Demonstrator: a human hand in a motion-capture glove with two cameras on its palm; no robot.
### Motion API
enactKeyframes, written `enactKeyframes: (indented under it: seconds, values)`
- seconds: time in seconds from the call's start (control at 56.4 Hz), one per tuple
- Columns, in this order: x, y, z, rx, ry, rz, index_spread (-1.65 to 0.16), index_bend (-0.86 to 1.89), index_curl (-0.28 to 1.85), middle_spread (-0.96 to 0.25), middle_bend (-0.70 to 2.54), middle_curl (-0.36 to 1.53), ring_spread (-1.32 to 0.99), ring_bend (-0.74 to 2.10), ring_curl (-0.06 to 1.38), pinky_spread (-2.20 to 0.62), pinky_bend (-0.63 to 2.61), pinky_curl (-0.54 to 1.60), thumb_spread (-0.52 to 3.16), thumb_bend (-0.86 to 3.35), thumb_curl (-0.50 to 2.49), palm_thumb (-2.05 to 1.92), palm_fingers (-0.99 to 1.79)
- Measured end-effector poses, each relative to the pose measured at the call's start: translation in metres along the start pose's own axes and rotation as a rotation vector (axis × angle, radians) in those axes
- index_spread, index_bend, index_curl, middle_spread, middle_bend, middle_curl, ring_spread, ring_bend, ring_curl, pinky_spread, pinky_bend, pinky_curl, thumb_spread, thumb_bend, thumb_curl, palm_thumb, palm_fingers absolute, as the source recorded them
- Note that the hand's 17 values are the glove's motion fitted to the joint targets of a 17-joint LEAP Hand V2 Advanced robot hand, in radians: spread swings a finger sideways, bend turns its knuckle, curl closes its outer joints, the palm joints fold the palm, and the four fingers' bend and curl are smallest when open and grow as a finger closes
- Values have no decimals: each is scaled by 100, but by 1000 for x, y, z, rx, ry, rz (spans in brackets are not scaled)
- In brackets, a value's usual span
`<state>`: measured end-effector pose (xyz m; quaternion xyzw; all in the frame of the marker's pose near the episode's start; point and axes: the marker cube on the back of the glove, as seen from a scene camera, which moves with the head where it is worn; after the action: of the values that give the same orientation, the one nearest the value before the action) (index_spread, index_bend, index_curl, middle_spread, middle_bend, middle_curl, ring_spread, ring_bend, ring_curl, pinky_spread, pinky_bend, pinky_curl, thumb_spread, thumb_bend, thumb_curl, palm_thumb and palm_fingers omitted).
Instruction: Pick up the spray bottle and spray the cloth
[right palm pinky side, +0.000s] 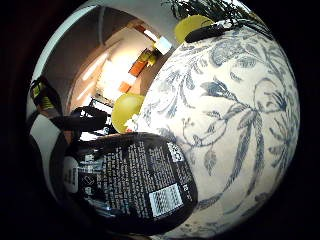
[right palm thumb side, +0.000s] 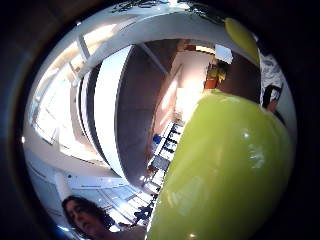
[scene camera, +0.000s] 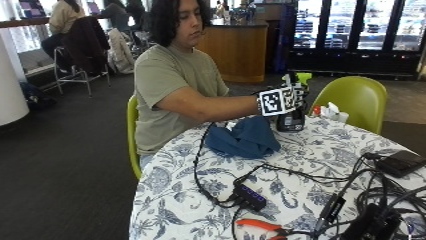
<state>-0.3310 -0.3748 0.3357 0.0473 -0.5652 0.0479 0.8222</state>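
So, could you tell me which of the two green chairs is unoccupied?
The green chair across the table, behind the gloved right hand and spray bottle, stands empty; the other chair has the person sitting in it.

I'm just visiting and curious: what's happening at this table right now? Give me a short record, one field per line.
Person: seated at a round table with a floral cloth cover
Right hand: gloved, grips the spray bottle
Spray bottle: dark, upright, at the table's far edge
Cloth: blue, bunched up on the table beside the bottle
Also on table: black cables, orange-handled pliers
Spraying: none visible
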Motion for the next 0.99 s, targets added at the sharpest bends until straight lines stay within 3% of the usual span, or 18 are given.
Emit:
enactKeyframes:
  seconds: [0.248,0.354,0.425,0.549,0.656,0.992]
  values:
    - [7,-13,6,-51,-25,3,-28,42,64,-20,71,59,-20,71,51,-29,43,43,26,-3,84,95,136]
    - [8,6,-1,-270,-3,78,-27,39,63,-18,69,58,-19,67,50,-28,43,43,28,-3,84,95,130]
    - [8,23,-15,-435,72,137,-27,27,60,-13,57,54,-14,54,46,-17,43,42,41,-2,82,96,92]
    - [7,34,-26,-451,190,184,-30,15,55,-4,33,46,-10,34,43,3,44,45,72,-5,76,85,37]
    - [9,48,-55,-507,397,118,-33,12,46,-1,24,41,-8,27,35,13,43,40,86,-4,70,80,31]
    - [-23,77,-141,-583,798,-116,-38,15,34,-1,19,36,-7,28,33,22,38,35,101,-3,55,70,25]
